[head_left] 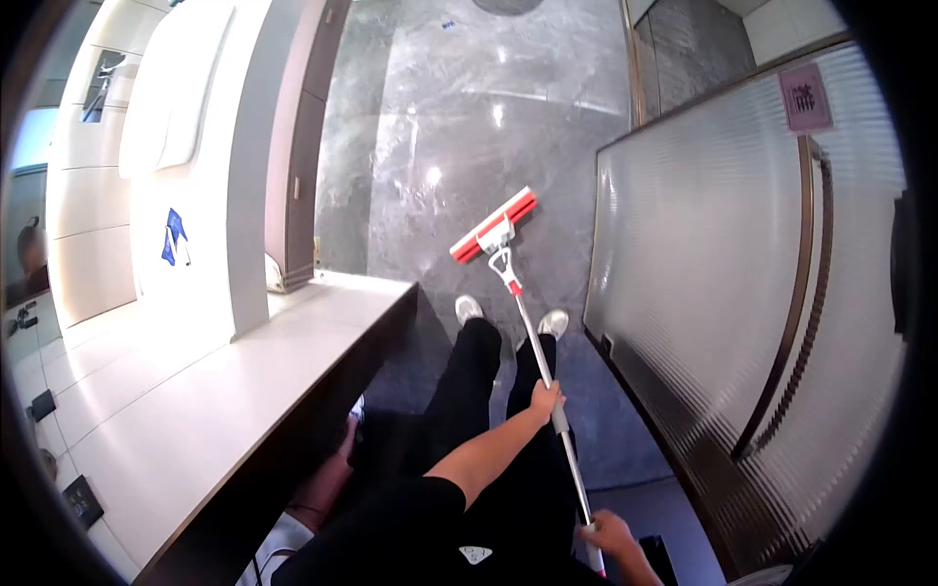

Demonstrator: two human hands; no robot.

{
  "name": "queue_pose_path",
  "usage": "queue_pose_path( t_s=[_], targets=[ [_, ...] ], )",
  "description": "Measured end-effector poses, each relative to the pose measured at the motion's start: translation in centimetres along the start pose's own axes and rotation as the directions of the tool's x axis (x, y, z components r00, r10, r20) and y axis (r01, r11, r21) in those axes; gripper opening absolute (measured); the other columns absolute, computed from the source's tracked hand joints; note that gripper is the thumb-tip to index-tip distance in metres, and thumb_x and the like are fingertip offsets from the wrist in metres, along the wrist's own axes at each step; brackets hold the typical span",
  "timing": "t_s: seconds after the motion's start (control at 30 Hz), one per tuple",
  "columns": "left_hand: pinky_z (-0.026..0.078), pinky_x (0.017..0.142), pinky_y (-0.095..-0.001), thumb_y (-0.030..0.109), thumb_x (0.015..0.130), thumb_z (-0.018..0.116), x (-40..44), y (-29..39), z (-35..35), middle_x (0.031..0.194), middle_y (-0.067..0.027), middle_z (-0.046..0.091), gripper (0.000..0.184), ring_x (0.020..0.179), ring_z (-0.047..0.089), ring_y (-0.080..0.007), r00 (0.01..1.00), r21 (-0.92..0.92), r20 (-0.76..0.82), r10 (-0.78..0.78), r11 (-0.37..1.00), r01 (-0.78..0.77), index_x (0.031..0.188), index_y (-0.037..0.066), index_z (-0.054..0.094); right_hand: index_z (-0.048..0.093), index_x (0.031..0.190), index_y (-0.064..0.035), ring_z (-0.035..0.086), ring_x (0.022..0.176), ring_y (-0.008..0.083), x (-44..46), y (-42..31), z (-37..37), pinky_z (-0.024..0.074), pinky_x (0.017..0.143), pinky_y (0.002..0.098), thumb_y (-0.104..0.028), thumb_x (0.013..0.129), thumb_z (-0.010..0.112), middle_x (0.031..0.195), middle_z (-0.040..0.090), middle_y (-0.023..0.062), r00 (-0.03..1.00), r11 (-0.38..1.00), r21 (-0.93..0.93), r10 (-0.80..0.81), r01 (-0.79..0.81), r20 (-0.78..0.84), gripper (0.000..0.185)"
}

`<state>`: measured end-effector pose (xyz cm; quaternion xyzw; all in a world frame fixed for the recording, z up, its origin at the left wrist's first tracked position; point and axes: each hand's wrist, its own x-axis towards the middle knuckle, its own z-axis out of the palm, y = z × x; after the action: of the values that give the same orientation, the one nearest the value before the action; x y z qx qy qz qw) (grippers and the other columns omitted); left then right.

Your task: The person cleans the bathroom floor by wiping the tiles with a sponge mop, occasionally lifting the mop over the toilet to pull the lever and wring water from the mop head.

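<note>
A mop [575,459] with a silver pole and a red and white head [494,227] slants across the view, its head low over or on the grey floor; contact is hard to judge. My left hand [547,401] is wrapped round the grey sleeve at the middle of the pole. Near the pole's upper end, at the bottom of the frame, my right hand [608,536] is closed round it. My white shoes stand just behind the mop head, one on each side of the pole.
A white counter [244,391] with a dark edge runs along the left. On the right stands a ribbed glass door [694,273] with a long handle. Another person's leg and shoe [358,408] show beside the counter. A cabinet [303,146] stands at the upper left.
</note>
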<state>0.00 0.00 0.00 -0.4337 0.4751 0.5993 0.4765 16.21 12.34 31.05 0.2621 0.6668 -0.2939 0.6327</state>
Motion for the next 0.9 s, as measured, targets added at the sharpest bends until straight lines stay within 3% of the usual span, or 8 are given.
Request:
queue_pose_path(
  t_s=[0.03,0.13,0.27,0.3,0.47,0.57,0.87,0.9],
  targets=[
    [0.049,0.047,-0.0322,0.017,0.088,0.057,0.4,0.1,-1.1,0.071,-0.0084,0.05,0.021,0.053,0.054,-0.0177,0.998,0.004,-0.068,0.015,1.0,-0.015,0.09,0.005,0.04,0.064,0.087,-0.0012,0.061,0.084,0.0291,-0.6,-0.8,0.4,0.0475,0.077,0.0392,-0.034,0.066,0.072,0.089,0.062,0.0186,0.999,0.991,-0.128,-0.048,0.047,-0.01,0.04],
    [0.048,0.047,-0.0306,0.016,0.088,0.058,2.6,2.6,-2.4,0.071,-0.0073,0.049,0.022,0.053,0.053,-0.0163,0.993,-0.031,-0.108,0.042,0.998,-0.046,0.088,0.004,0.041,0.059,0.083,-0.0055,0.062,0.075,0.0377,-2.6,-2.6,1.7,0.0467,0.066,0.0478,-0.029,0.067,0.071,0.076,0.062,0.0204,0.943,0.996,0.083,-0.014,0.044,-0.332,0.03],
    [0.05,0.047,-0.0296,0.015,0.088,0.06,4.5,1.7,-2.3,0.071,-0.0066,0.048,0.021,0.052,0.051,-0.0158,0.989,-0.071,-0.141,0.042,0.996,-0.053,0.088,0.004,0.042,0.055,0.078,-0.0041,0.059,0.064,0.0366,0.3,-1.9,2.6,0.0451,0.057,0.0456,-0.026,0.067,0.071,0.072,0.059,0.0189,0.942,0.97,0.212,-0.041,0.117,-0.333,0.03],
    [0.049,0.047,-0.0303,0.016,0.088,0.059,3.4,2.3,-2.3,0.071,-0.0067,0.049,0.021,0.053,0.053,-0.0165,0.992,-0.064,-0.123,-0.019,0.998,0.011,0.088,0.004,0.042,0.054,0.078,-0.0043,0.059,0.062,0.0346,1.2,0.1,4.6,0.0441,0.054,0.045,-0.026,0.067,0.072,0.07,0.059,0.0172,0.963,0.949,0.312,0.048,0.039,-0.265,0.03],
    [0.049,0.048,-0.0323,0.018,0.089,0.058,5.9,5.3,0.1,0.071,-0.0069,0.05,0.021,0.053,0.054,-0.0184,0.998,-0.073,-0.057,0.025,0.997,-0.029,0.088,0.004,0.042,0.058,0.084,-0.0042,0.062,0.066,0.0298,4.2,2.0,2.7,0.0471,0.058,0.0433,-0.027,0.066,0.072,0.072,0.061,0.0157,0.823,0.977,0.034,-0.159,0.211,-0.546,0.032],
    [0.048,0.048,-0.0314,0.017,0.089,0.058,6.0,7.8,0.8,0.07,-0.0067,0.049,0.021,0.054,0.054,-0.0178,0.999,-0.084,-0.048,-0.006,0.996,0.002,0.089,0.004,0.042,0.06,0.089,-0.0042,0.063,0.073,0.0319,5.2,2.8,1.0,0.0479,0.062,0.044,-0.026,0.066,0.071,0.077,0.063,0.0169,0.929,0.989,0.113,-0.044,0.091,-0.368,0.034],
    [0.048,0.049,-0.0312,0.016,0.089,0.057,2.4,10.4,2.7,0.07,-0.0057,0.049,0.019,0.055,0.054,-0.0174,1.0,-0.145,-0.027,-0.016,0.989,0.012,0.089,0.006,0.042,0.061,0.096,-0.0035,0.061,0.08,0.0289,1.1,4.9,-0.3,0.0478,0.068,0.04,-0.023,0.068,0.068,0.085,0.061,0.016,0.866,0.958,0.139,-0.16,0.252,-0.473,0.035],
    [0.047,0.047,-0.0307,0.016,0.089,0.057,1.7,11.5,2.7,0.07,-0.0057,0.049,0.018,0.054,0.054,-0.0169,1.0,-0.151,-0.027,-0.011,0.988,0.007,0.089,0.006,0.041,0.061,0.098,-0.0036,0.06,0.082,0.0281,0.6,4.5,-1.0,0.0475,0.07,0.0398,-0.022,0.069,0.067,0.086,0.061,0.015,0.9,0.949,0.206,-0.138,0.24,-0.412,0.035]
  ],
)
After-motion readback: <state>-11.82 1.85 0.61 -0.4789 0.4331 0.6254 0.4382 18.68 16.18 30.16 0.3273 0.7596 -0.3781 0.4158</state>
